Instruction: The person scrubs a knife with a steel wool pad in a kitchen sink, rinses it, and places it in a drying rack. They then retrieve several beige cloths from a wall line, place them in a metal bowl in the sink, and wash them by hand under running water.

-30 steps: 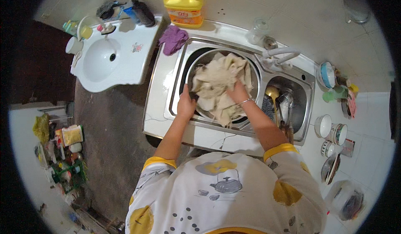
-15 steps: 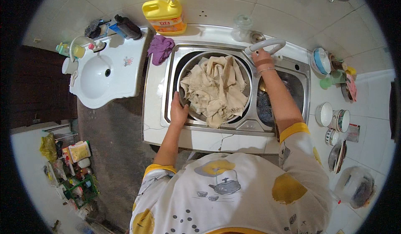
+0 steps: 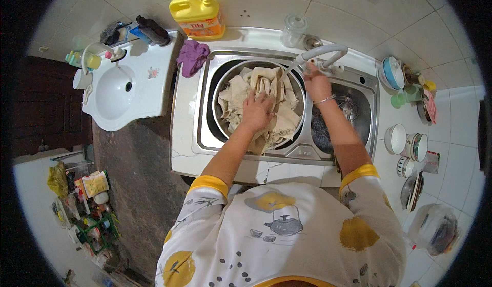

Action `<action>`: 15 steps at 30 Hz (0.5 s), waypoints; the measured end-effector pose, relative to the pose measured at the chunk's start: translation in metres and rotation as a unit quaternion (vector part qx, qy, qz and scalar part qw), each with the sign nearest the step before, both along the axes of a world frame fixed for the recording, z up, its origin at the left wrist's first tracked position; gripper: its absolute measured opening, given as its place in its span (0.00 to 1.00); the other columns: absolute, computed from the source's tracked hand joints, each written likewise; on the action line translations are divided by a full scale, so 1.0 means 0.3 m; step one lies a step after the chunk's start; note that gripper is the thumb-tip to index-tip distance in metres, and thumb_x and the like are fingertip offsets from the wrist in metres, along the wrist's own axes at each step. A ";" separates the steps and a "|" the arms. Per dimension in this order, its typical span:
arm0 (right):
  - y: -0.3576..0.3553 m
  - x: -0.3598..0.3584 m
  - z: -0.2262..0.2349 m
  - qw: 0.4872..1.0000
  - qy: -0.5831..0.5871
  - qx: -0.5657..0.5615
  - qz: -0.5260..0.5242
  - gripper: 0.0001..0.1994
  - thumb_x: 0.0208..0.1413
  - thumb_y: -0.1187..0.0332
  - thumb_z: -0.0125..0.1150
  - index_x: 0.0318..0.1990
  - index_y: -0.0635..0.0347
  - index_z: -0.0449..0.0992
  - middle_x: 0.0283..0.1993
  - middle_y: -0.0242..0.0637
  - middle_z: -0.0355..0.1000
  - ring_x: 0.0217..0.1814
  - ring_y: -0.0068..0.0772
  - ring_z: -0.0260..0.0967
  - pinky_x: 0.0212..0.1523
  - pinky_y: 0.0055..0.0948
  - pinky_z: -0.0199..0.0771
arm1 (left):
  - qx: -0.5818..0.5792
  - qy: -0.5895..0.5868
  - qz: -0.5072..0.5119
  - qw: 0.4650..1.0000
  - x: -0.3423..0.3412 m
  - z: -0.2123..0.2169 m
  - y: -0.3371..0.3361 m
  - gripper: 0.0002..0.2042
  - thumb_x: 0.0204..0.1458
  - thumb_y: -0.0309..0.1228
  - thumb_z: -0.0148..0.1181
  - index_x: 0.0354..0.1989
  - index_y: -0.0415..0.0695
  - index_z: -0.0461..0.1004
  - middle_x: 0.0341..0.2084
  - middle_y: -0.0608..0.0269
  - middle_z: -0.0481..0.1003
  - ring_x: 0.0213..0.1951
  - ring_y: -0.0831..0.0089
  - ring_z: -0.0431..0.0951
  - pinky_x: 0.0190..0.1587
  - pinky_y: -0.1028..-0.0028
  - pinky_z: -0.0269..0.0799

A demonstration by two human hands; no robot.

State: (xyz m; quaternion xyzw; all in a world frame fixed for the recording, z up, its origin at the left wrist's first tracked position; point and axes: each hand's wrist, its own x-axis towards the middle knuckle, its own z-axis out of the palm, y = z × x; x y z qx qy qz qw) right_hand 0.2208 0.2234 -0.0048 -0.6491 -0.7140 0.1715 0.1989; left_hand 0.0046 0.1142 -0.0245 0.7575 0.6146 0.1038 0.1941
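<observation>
A crumpled beige cloth (image 3: 287,114) fills a round metal basin (image 3: 219,124) set in the left bowl of the steel double sink (image 3: 205,90). My left hand (image 3: 258,114) rests on top of the cloth, open, its fingers stretched out and pressed lightly into the folds. At the back of the sink my right hand (image 3: 319,84) is closed at the grey faucet (image 3: 328,49), near its base; the hand covers part of it. The faucet's spout points over the basin, and a thin pale streak, apparently water, runs from it toward the cloth.
A yellow pump jug (image 3: 199,20), a purple rag (image 3: 192,58) and a glass jar (image 3: 294,31) stand behind the sink. White bowls (image 3: 395,139) and other dishes line the right counter. A white washbasin (image 3: 115,95) is at the left. Wire scrubbers lie in the right sink bowl.
My left hand has left the basin's rim and moved right onto the cloth. My right hand stays at the faucet, slightly lower. A pale streak now shows below the spout.
</observation>
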 end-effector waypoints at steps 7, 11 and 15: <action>-0.153 -0.188 -0.196 0.994 0.085 -0.003 0.069 0.37 0.45 0.58 0.61 0.61 0.63 0.52 0.55 0.59 0.61 0.58 0.58 0.57 0.58 0.40 0.58 | 0.025 -0.030 -0.132 0.991 0.009 -0.041 -0.134 0.18 0.44 0.34 0.55 0.48 0.58 0.72 0.53 0.62 0.65 0.62 0.51 0.51 0.60 0.46 0.45; -0.124 -0.181 -0.276 0.956 0.140 -0.256 0.019 0.31 0.41 0.71 0.61 0.58 0.57 0.62 0.55 0.54 0.63 0.57 0.51 0.61 0.56 0.38 0.61 | 0.037 -0.239 -0.054 0.969 -0.071 -0.027 -0.130 0.19 0.43 0.28 0.56 0.47 0.47 0.71 0.48 0.55 0.69 0.56 0.51 0.62 0.58 0.57 0.56; -0.126 -0.125 -0.292 0.982 0.108 -0.157 0.011 0.20 0.44 0.69 0.60 0.48 0.60 0.71 0.46 0.52 0.70 0.48 0.51 0.67 0.50 0.41 0.67 | 0.157 -0.247 0.150 0.944 -0.200 -0.051 -0.118 0.17 0.46 0.24 0.54 0.47 0.39 0.69 0.46 0.49 0.69 0.49 0.52 0.69 0.51 0.62 0.64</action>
